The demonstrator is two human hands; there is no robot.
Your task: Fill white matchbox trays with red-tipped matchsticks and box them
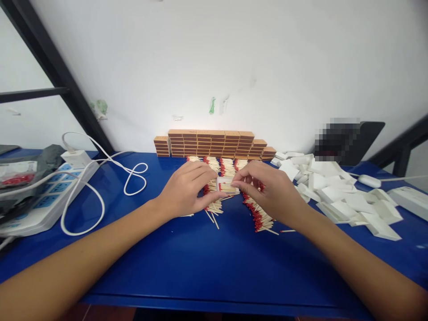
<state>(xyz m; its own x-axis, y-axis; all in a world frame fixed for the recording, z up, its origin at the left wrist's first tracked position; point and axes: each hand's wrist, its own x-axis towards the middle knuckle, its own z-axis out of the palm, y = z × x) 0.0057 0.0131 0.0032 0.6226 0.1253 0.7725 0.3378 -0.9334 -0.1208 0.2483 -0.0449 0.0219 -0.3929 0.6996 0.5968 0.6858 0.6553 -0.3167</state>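
My left hand [192, 187] grips a small white matchbox tray [228, 192] between thumb and fingers, just above the blue table. Inside the tray lie matches [224, 187] with red heads. My right hand [267, 185] is closed in a pinch at the tray's right end, its fingertips on the pale match sticks; exactly how many it pinches is hidden. Beneath and behind both hands, loose red-headed matches lie in rows, such as the match pile [259, 216] below my right hand and the match row [227, 167] between them.
Stacked brown matchboxes [210, 143] line the white wall. At the right lies a heap of white trays [347, 196], beside a dark blurred device [371, 138] and a white adapter [369, 180]. A power strip [56, 191] and white cable [100, 196] occupy the left of the blue table [200, 263].
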